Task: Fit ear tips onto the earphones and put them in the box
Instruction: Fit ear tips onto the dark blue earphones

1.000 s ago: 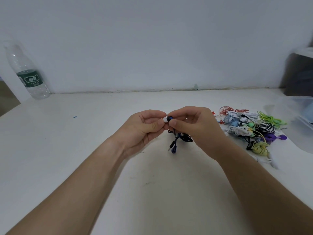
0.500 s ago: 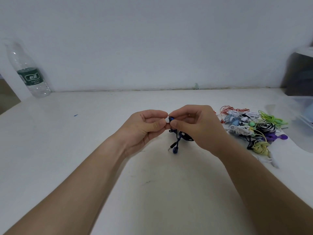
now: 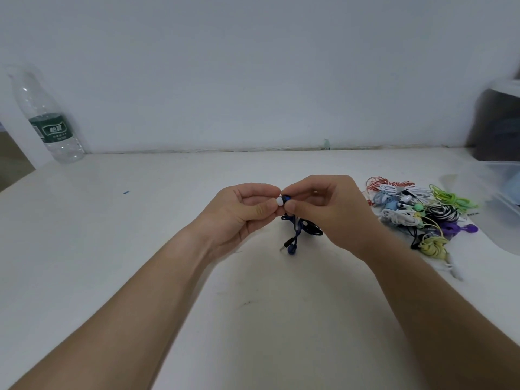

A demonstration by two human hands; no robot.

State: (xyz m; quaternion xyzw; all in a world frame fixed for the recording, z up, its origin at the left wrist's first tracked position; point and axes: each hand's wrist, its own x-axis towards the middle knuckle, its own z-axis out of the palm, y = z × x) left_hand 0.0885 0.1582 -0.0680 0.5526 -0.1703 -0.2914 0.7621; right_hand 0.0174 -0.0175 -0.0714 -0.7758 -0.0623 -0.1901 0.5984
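Above the middle of the white table, my left hand [image 3: 244, 212] pinches a small white ear tip [image 3: 279, 201] between thumb and forefinger. The tip sits against the blue earbud [image 3: 286, 199] that my right hand [image 3: 329, 212] pinches. The blue and black earphone cable [image 3: 302, 228] dangles below both hands, with its second blue earbud [image 3: 291, 250] and plug hanging lowest. A pile of coloured earphones [image 3: 419, 212] lies on the table to the right. A clear plastic box [image 3: 503, 178] stands at the right edge, partly cut off.
A plastic water bottle [image 3: 47, 119] with a green label stands at the back left against the wall. A dark object [image 3: 498, 122] sits at the back right behind the box. The table's left edge runs near the bottle.
The white ear tip, hidden between the fingertips half a second ago, shows again against the blue earbud. Both hands stay in the same place.
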